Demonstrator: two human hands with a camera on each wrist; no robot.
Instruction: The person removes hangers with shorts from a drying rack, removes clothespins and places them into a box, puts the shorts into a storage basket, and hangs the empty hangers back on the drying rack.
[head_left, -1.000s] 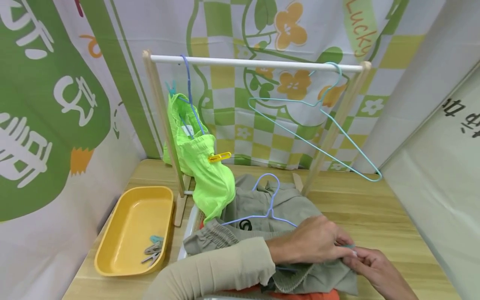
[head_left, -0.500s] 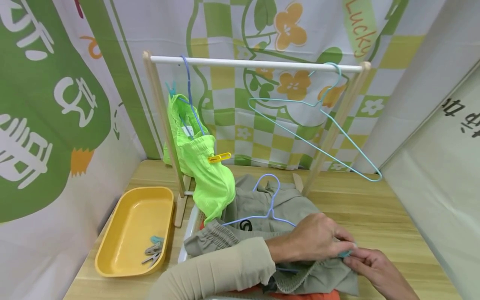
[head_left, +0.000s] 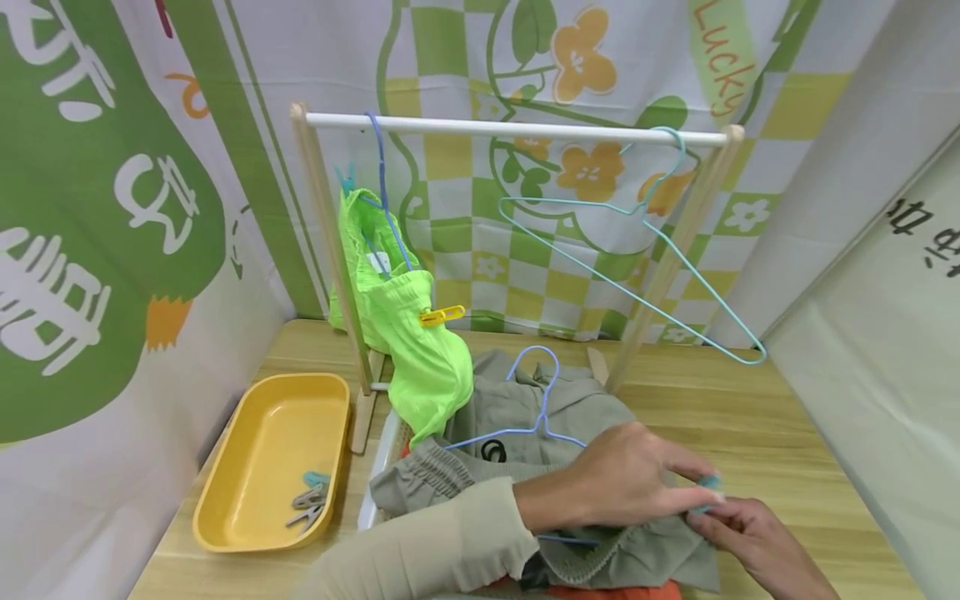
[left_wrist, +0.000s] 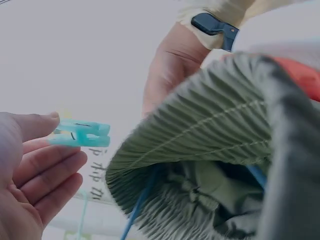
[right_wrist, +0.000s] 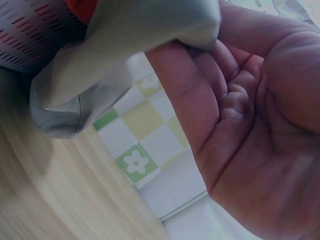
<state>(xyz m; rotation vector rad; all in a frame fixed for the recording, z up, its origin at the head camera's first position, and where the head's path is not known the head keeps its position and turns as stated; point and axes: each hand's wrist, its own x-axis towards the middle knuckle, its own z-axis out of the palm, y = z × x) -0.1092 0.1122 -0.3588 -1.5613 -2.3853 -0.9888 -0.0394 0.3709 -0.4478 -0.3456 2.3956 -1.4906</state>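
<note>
My left hand (head_left: 618,479) pinches a teal clothespin (left_wrist: 80,134) between thumb and fingers, beside the waistband's right end in the head view. Grey-green elastic-waist pants (head_left: 555,400) lie over a basket, a periwinkle hanger (head_left: 542,425) set inside their waistband. My right hand (head_left: 757,537) grips the fabric at that same end; the right wrist view shows the cloth (right_wrist: 155,25) between thumb and curled fingers. In the left wrist view the clothespin is apart from the gathered waistband (left_wrist: 195,120).
A white rack (head_left: 510,127) carries neon green shorts (head_left: 408,333) on a hanger, held by a yellow clothespin (head_left: 442,315), and a bare mint hanger (head_left: 600,271). A yellow tray (head_left: 217,500) with several clothespins stands left. Orange cloth (head_left: 615,593) shows under the pants.
The clothespin, mostly covered by my fingers earlier, now shows more and has shifted slightly right and up with my left hand. My right hand keeps its hold on the waistband.
</note>
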